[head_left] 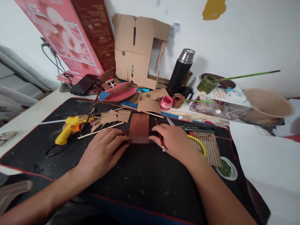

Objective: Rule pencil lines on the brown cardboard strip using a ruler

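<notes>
A reddish-brown painted piece of cardboard lies on the black mat, its near strip bent. My left hand pinches its left near edge, fingers pressed together and curled. At the opposite edge, my right hand touches the piece with thumb and fingertips. A red and black pencil is tucked in the right hand, its pale end toward me. Just behind the brown piece stands a curved bit of plain cardboard. The undersides of the fingers are hidden.
A yellow glue gun and cardboard scraps lie left. Behind are paint jars, a black thermos and a cut cardboard sheet. To the right are a utility knife, corrugated cardboard and a lid of green paint.
</notes>
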The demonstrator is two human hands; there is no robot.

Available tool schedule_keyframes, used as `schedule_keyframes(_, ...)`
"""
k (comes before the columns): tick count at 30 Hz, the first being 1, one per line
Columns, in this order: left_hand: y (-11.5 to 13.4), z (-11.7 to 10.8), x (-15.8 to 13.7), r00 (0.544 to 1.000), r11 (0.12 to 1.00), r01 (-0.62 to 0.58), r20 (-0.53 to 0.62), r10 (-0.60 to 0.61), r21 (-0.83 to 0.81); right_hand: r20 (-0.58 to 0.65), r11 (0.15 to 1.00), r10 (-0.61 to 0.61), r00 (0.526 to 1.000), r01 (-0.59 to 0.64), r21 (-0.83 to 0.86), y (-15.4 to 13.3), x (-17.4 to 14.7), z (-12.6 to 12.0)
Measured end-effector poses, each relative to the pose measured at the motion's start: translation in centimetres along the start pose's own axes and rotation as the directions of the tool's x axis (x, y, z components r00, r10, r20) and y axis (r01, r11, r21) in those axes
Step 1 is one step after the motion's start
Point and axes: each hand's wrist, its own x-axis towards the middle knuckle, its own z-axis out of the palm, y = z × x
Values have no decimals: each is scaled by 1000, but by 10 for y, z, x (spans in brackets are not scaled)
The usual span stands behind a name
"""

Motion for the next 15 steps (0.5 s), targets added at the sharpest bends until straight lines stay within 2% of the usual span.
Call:
schedule_keyframes(6, -3, 2, -18, 1000, 1000, -4, -5, 4, -9, 20, 1000, 2, 1000, -2, 22, 1, 1, 2)
schedule_keyframes(15, -2, 6, -16, 999, 998, -51, 6, 52, -26, 5, 999, 12, 1000, -12, -29, -1, 2, 6)
